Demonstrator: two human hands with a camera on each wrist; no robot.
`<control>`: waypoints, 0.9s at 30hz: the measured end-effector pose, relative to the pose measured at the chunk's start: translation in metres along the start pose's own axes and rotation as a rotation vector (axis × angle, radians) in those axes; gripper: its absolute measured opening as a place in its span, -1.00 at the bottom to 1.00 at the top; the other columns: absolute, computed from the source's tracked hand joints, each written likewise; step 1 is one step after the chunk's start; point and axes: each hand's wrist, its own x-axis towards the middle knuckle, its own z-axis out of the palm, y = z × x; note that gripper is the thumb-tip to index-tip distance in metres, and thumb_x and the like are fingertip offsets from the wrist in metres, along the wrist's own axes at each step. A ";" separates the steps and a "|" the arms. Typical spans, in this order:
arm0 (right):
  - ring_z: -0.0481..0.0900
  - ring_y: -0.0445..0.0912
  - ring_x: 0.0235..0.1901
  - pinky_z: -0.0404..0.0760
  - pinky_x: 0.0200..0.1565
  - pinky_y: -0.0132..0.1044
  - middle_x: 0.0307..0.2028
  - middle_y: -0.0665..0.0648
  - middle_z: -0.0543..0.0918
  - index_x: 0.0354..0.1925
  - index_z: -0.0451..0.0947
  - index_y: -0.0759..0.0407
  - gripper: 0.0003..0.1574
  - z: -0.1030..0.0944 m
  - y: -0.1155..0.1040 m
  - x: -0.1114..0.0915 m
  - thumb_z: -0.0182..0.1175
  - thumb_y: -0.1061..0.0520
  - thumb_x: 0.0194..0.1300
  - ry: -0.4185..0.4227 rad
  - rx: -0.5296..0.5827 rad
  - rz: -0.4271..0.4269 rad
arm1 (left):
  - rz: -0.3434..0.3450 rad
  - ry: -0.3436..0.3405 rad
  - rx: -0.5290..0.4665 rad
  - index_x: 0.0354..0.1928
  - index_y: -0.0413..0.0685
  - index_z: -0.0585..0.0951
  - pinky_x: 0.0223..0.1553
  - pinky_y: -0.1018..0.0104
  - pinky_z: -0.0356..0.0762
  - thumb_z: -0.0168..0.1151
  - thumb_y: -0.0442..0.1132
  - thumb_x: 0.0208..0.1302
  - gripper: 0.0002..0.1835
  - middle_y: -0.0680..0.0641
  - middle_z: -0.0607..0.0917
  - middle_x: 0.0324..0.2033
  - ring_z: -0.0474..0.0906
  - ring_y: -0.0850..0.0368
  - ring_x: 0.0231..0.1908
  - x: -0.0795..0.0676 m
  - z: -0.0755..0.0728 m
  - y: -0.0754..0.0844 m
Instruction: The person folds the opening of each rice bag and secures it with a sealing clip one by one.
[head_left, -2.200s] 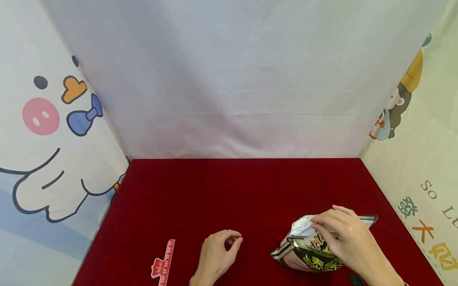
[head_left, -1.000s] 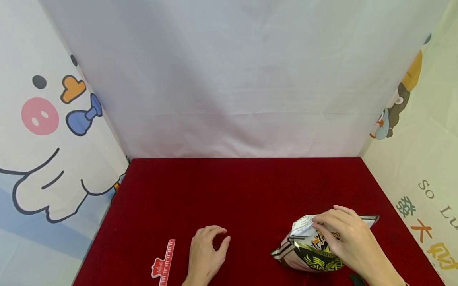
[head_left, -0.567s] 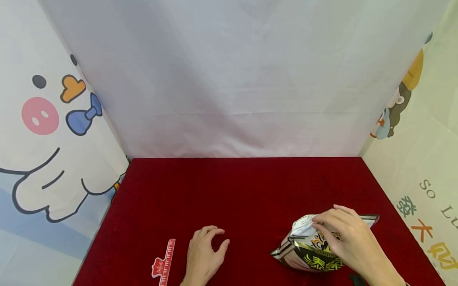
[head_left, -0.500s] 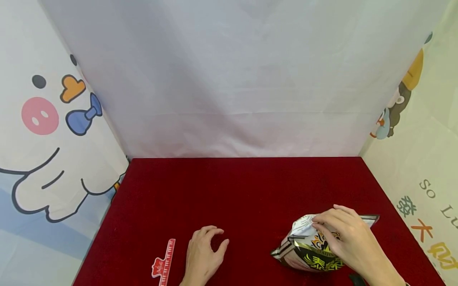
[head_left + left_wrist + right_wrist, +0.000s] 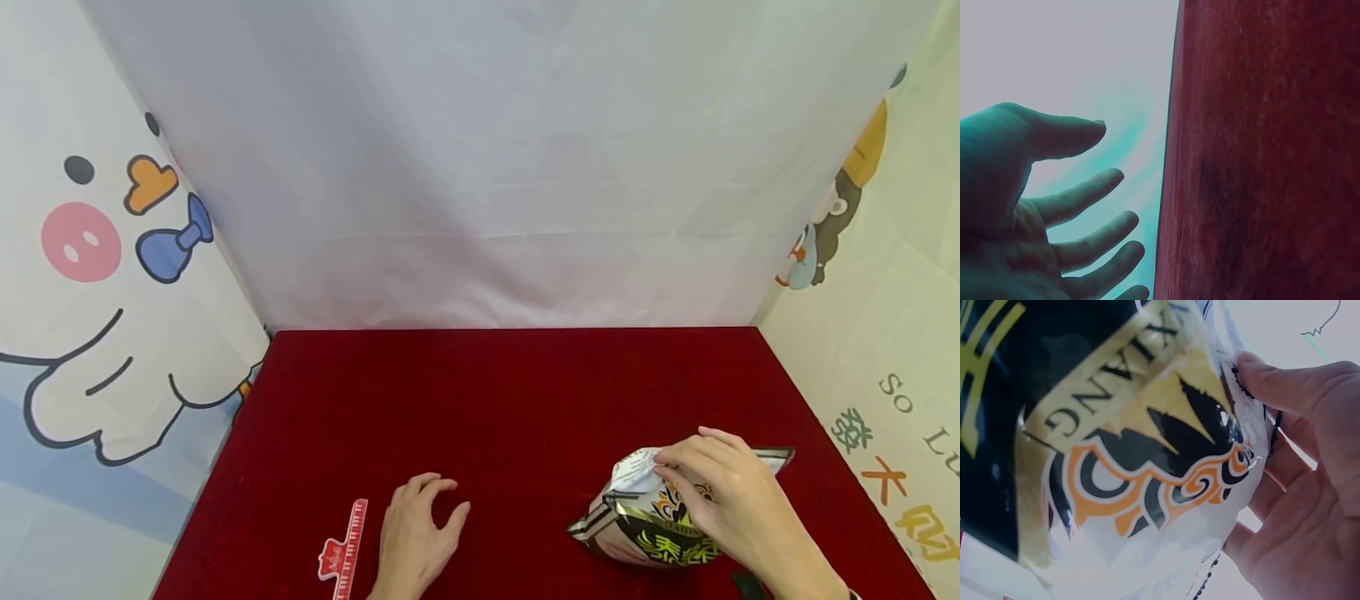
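A glossy printed plastic bag (image 5: 652, 525), white, black and gold, lies on its side at the right of the red table in the head view. My right hand (image 5: 723, 492) pinches its upper edge between thumb and fingers; in the right wrist view the thumb (image 5: 1291, 381) presses the near side of the bag (image 5: 1166, 462) and the other fingers lie behind it. My left hand (image 5: 416, 533) holds nothing, its thumb and fingers spread and loosely bent. Just left of it lies a red and white clip (image 5: 343, 554) with a long ruler-like bar, cut off by the frame's lower edge.
The red-covered table (image 5: 480, 400) ends at a white cloth wall at the back. Printed cloth panels stand along the left and right sides. A small dark object (image 5: 748, 585) lies partly hidden beside my right wrist at the lower edge.
My left hand has moved left toward the clip, and its thumb and fingers have spread apart. My right hand and the bag have stayed where they were.
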 end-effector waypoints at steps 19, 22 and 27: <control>0.70 -0.14 -0.34 0.18 0.50 -0.56 -0.33 -0.09 0.79 -0.26 0.78 0.06 -0.33 0.002 0.003 -0.002 -0.05 -0.31 0.67 0.001 0.013 -0.008 | -0.073 0.047 0.007 0.07 0.01 0.77 0.18 -0.24 0.56 0.48 -0.03 0.34 -0.66 -0.15 0.69 0.20 0.58 -0.24 0.21 0.000 -0.016 -0.024; 0.70 -0.14 -0.34 0.18 0.49 -0.56 -0.34 -0.09 0.79 -0.27 0.78 0.06 -0.32 0.002 0.003 -0.003 -0.05 -0.32 0.66 -0.003 0.012 -0.003 | -0.085 0.052 0.009 0.07 0.01 0.77 0.18 -0.25 0.56 0.47 -0.04 0.34 -0.66 -0.16 0.69 0.20 0.58 -0.26 0.23 -0.001 -0.019 -0.028; 0.70 -0.12 -0.35 0.18 0.50 -0.55 -0.34 -0.07 0.79 -0.26 0.78 0.05 -0.36 0.003 0.003 -0.004 -0.03 -0.29 0.67 0.008 0.017 -0.011 | -0.118 0.056 0.024 0.10 0.03 0.77 0.16 -0.26 0.59 0.45 0.00 0.36 -0.64 -0.14 0.69 0.22 0.58 -0.24 0.24 -0.002 -0.022 -0.033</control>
